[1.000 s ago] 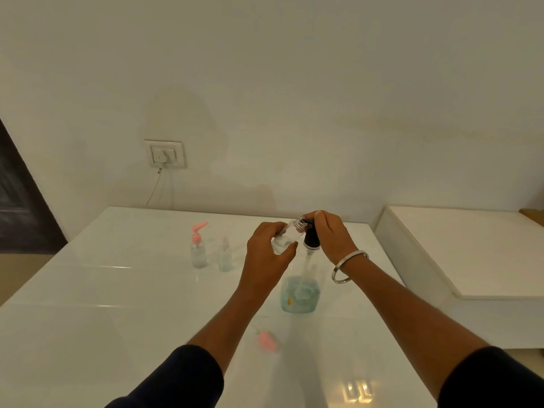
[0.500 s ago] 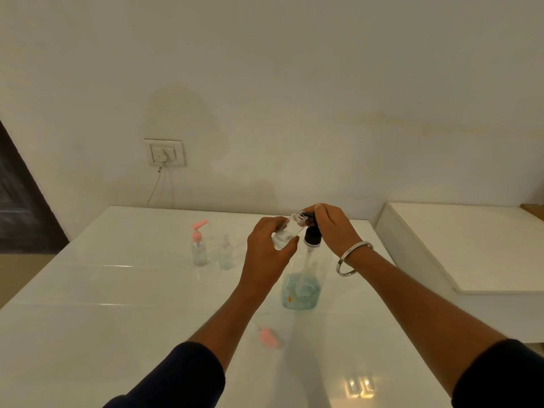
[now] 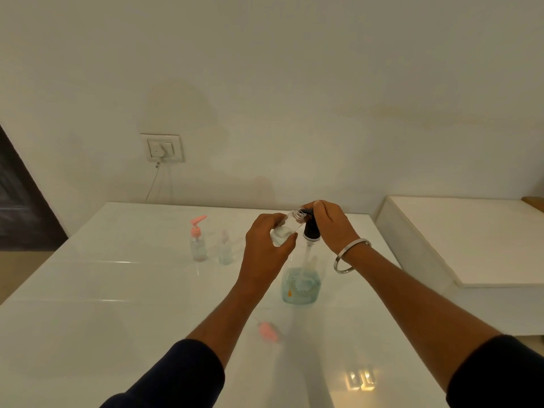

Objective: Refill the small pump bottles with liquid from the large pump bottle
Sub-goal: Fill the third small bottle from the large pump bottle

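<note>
The large clear pump bottle (image 3: 300, 285) stands mid-table with pale blue liquid low inside and a black pump head (image 3: 311, 229). My right hand (image 3: 331, 226) rests curled over that pump head. My left hand (image 3: 266, 245) grips a small clear bottle (image 3: 287, 226), tilted with its open threaded neck against the black nozzle. A loose pink pump cap (image 3: 268, 331) lies on the table in front of the large bottle. Farther left stand a small bottle with a pink pump (image 3: 198, 241) and a small bottle with a clear top (image 3: 225, 250).
The glossy white table (image 3: 117, 304) runs back to a wall with a switch socket (image 3: 162, 147) and a hanging cable. A lower white surface (image 3: 471, 240) sits to the right. A dark doorway (image 3: 17, 207) is at the far left.
Both hands and the small bottle have stayed at the pump head; only a slight shift of the view and hands upward. The bottles on the table have not moved.
</note>
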